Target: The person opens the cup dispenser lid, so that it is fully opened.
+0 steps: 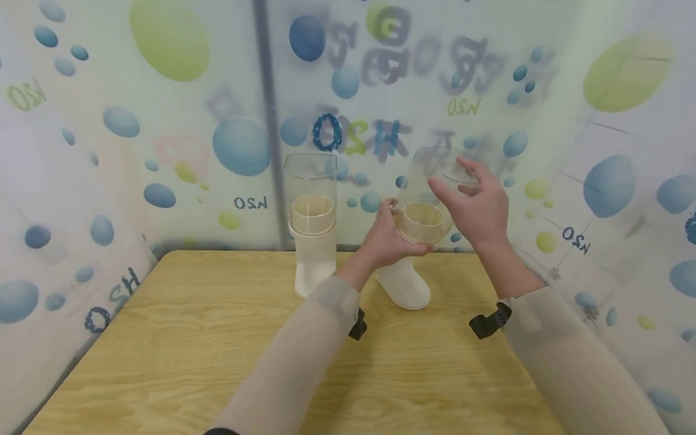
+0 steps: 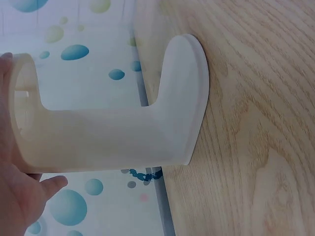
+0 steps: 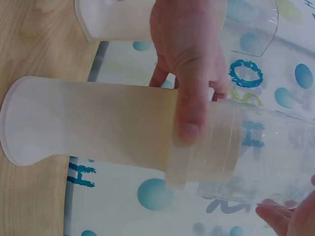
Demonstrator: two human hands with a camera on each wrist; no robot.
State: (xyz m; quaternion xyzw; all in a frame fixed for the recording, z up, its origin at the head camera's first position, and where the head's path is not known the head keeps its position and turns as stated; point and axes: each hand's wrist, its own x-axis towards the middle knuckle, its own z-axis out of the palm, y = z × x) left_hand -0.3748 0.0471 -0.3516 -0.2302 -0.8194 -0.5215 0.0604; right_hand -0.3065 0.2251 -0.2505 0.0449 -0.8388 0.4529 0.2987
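Right of the frame's centre, the left-hand grip (image 1: 388, 238) holds a tilted, cream boot-shaped stand (image 1: 406, 289) below its clear sleeve (image 1: 418, 181); the right-hand grip (image 1: 481, 208) meets that sleeve. A matching upright stand (image 1: 315, 260) occupies the wooden desk (image 1: 217, 350) near centre.

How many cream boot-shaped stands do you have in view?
2. One stand is upright on the table, left of the left hand; the other stand is gripped near its top by that hand. No others show.
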